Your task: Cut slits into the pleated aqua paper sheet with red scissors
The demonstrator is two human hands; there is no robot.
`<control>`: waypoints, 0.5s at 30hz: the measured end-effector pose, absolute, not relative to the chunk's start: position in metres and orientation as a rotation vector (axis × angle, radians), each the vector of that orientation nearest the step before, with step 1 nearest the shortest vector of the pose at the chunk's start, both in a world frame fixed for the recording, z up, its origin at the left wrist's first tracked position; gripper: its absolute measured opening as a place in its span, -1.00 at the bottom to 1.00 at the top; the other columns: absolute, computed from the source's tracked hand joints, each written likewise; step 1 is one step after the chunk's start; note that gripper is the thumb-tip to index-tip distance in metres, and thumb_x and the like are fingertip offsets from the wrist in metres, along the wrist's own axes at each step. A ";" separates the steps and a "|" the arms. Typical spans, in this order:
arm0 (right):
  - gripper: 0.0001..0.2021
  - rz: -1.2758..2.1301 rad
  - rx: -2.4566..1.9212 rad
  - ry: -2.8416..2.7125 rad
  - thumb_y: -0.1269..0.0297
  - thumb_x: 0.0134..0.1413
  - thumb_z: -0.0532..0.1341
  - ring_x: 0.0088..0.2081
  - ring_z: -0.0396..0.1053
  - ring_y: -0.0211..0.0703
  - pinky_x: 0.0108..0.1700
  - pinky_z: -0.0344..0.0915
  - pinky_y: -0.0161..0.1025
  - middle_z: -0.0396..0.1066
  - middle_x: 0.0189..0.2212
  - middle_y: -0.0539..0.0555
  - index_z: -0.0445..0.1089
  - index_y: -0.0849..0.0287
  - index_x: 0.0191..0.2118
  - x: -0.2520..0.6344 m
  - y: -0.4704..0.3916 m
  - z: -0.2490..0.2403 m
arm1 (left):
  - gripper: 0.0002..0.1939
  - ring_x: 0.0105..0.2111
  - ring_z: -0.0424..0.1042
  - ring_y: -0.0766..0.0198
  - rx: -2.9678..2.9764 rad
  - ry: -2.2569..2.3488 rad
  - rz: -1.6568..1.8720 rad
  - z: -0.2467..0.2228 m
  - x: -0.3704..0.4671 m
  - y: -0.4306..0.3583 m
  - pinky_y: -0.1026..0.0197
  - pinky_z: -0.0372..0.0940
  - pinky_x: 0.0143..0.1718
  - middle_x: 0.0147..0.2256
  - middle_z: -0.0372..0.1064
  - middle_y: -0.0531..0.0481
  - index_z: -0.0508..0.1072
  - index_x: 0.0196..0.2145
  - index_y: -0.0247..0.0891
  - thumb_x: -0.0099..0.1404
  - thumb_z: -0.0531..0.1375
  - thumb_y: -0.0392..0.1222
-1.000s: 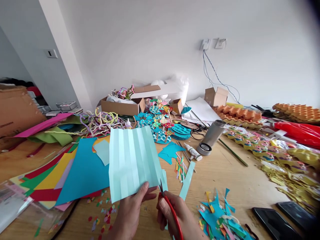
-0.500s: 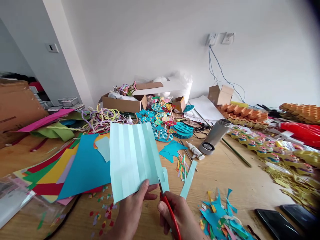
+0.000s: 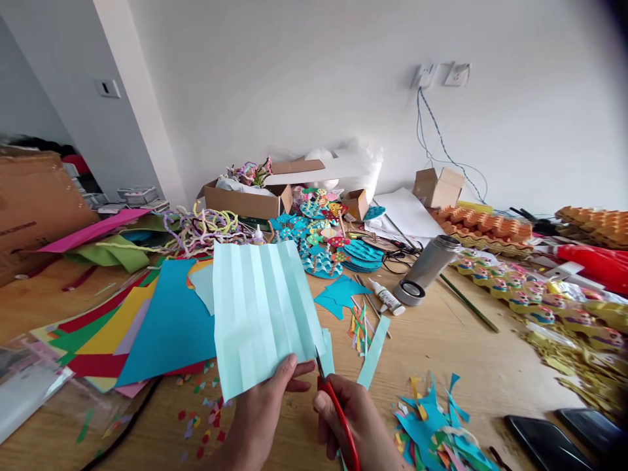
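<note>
Creased paper (image 3: 262, 314) is pinched in the left hand (image 3: 265, 405), above the table (image 3: 471, 360) toward its near edge; right hand (image 3: 356, 412) grips red scissors (image 3: 341, 412) by the paper's corner; 1 open cardboard box (image 3: 245, 201) near the far edge holds fuzzy flowers (image 3: 251, 173).

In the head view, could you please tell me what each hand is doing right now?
Left hand: holding the creased light-blue paper.
Right hand: closed around the red-handled scissors.
</note>
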State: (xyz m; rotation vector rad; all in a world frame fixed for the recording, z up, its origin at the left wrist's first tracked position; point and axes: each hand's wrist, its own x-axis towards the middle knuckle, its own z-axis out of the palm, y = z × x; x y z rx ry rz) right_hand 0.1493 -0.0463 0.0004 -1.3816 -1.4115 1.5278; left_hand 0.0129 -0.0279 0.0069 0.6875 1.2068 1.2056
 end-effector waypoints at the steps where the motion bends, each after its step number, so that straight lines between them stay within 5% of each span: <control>1: -0.52 1.538 -1.367 -1.420 -0.20 -0.13 0.11 -0.75 0.15 -0.41 -0.73 0.00 -0.49 0.21 -0.74 -0.09 0.12 0.19 -0.53 0.149 -0.046 0.001 | -0.78 -0.45 0.50 0.04 0.693 1.209 1.209 0.006 0.013 -0.028 0.06 0.38 -0.29 -0.41 0.52 -0.11 0.51 -0.40 -0.26 0.03 0.23 -0.07; 15: -0.54 1.546 -1.310 -1.462 -0.17 -0.07 0.09 -0.71 0.19 -0.38 -0.70 -0.01 -0.48 0.23 -0.71 -0.07 0.11 0.20 -0.51 0.150 -0.046 0.000 | -0.61 -0.42 0.49 0.07 0.779 1.330 1.175 0.008 0.013 -0.029 0.10 0.37 -0.26 -0.33 0.51 -0.15 0.51 -0.28 -0.34 0.02 0.23 0.01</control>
